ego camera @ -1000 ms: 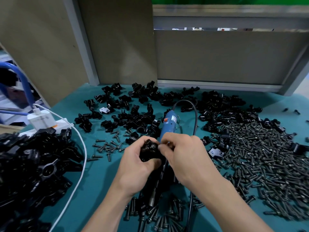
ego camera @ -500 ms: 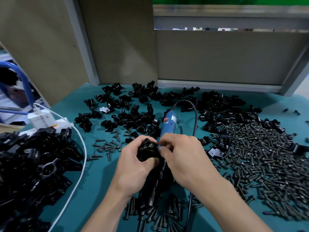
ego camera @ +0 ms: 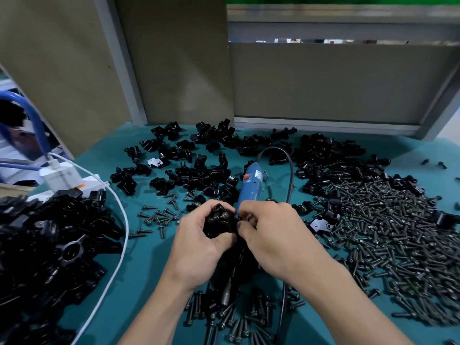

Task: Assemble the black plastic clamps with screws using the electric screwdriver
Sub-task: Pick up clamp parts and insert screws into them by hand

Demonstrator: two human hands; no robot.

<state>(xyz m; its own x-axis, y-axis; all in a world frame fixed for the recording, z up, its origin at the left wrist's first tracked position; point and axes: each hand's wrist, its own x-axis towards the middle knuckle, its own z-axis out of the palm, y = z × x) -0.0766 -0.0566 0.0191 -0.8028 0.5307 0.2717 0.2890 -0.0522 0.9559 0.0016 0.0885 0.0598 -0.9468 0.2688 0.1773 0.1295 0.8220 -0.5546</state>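
My left hand grips a black plastic clamp above the middle of the teal table, with screw heads showing on its top. My right hand is beside it, its fingertips pinching at the clamp's right side; what they pinch is hidden. The blue electric screwdriver lies on the table just behind my hands, its bit end running under them toward me and its black cable looping behind.
Loose black clamps are scattered across the back of the table. A big heap of dark screws lies at the right, smaller ones left of my hands and some near me. Assembled black parts pile up at the left, by a white charger and cable.
My hands have turned the clamp a little and lifted it slightly away from me; my right fingers stay at its side. The screwdriver has not moved.
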